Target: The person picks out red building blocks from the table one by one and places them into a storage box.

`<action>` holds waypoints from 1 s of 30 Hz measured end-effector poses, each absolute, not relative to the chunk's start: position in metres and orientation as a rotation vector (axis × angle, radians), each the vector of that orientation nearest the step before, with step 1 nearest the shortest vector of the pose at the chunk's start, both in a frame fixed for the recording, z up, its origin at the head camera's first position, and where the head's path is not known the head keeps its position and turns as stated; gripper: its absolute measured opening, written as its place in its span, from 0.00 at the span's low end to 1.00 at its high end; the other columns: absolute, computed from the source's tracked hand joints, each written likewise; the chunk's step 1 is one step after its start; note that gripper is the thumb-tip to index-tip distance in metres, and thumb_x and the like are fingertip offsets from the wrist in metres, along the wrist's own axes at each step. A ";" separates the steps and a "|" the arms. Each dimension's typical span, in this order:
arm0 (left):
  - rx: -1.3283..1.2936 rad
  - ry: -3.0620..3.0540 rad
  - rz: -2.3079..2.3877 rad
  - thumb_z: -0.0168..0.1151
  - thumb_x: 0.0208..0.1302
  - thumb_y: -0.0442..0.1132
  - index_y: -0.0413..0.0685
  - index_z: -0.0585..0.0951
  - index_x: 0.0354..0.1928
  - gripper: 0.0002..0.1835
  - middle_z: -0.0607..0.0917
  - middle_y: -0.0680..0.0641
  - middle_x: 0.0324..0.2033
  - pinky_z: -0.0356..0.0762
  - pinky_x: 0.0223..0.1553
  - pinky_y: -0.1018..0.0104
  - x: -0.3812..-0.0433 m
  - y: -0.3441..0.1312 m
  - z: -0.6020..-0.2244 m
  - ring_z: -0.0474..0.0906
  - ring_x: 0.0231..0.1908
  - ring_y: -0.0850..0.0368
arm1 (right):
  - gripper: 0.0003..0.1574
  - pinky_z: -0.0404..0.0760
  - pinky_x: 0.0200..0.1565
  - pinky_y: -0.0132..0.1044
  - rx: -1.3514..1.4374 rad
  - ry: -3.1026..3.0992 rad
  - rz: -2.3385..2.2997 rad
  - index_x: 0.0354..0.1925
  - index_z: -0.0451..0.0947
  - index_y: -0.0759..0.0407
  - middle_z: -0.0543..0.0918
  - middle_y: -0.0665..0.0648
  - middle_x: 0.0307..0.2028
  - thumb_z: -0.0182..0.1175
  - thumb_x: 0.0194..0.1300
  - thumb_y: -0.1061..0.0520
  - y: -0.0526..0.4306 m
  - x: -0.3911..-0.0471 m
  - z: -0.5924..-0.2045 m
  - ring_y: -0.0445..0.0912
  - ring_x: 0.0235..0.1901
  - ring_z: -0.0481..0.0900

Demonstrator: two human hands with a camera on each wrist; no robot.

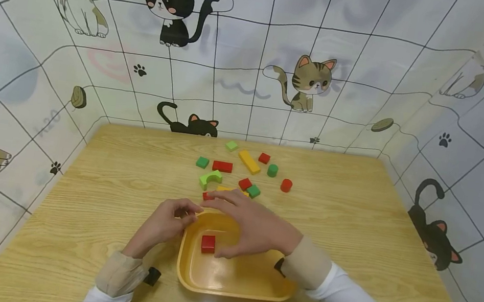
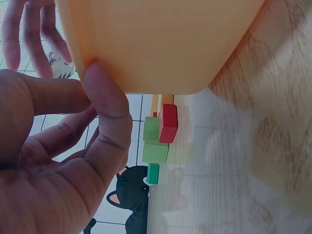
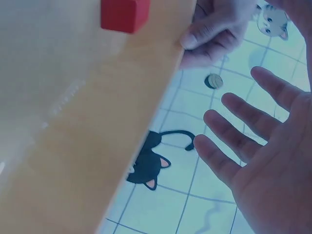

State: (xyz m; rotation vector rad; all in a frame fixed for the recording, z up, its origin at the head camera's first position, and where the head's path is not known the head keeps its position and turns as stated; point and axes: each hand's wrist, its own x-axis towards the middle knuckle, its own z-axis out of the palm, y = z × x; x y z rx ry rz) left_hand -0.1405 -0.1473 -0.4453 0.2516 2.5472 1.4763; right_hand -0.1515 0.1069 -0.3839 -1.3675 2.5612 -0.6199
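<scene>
A yellow plastic bin point(image 1: 233, 292) stands on the table near its front, with a red block point(image 1: 208, 244) lying inside. My left hand point(image 1: 164, 225) pinches the bin's left rim between thumb and finger, as the left wrist view shows against the bin wall point(image 2: 161, 44). Over the bin and its far rim reaches my right hand point(image 1: 255, 225), its fingers spread and stretched to the left. In the right wrist view the palm of that hand point(image 3: 273, 156) faces the camera with nothing in it. The same red block point(image 3: 124, 14) shows there too.
Beyond the bin on the wooden table point(image 1: 352, 228) lie several blocks: a light green arch point(image 1: 210, 178), a yellow bar point(image 1: 249, 162), a red bar point(image 1: 222, 167), a green cylinder point(image 1: 272, 170) and a red cylinder point(image 1: 286, 185). A cat-print curtain point(image 1: 237, 83) encloses the table's back and sides.
</scene>
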 end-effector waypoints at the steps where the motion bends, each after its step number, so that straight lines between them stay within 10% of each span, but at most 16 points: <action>1: 0.246 2.549 1.473 0.62 0.69 0.28 0.40 0.87 0.46 0.09 0.89 0.43 0.43 0.79 0.34 0.70 -0.140 -0.147 -0.445 0.81 0.38 0.56 | 0.57 0.71 0.72 0.50 -1.362 2.576 -0.624 0.77 0.59 0.34 0.59 0.45 0.79 0.72 0.55 0.29 0.108 -0.153 -0.382 0.44 0.77 0.59; 30: 0.105 2.543 1.448 0.62 0.69 0.28 0.46 0.88 0.47 0.10 0.87 0.48 0.40 0.79 0.29 0.69 -0.140 -0.142 -0.446 0.77 0.36 0.55 | 0.62 0.68 0.69 0.64 -0.939 2.836 -0.950 0.78 0.57 0.32 0.55 0.47 0.80 0.77 0.52 0.33 0.182 -0.223 -0.383 0.53 0.77 0.55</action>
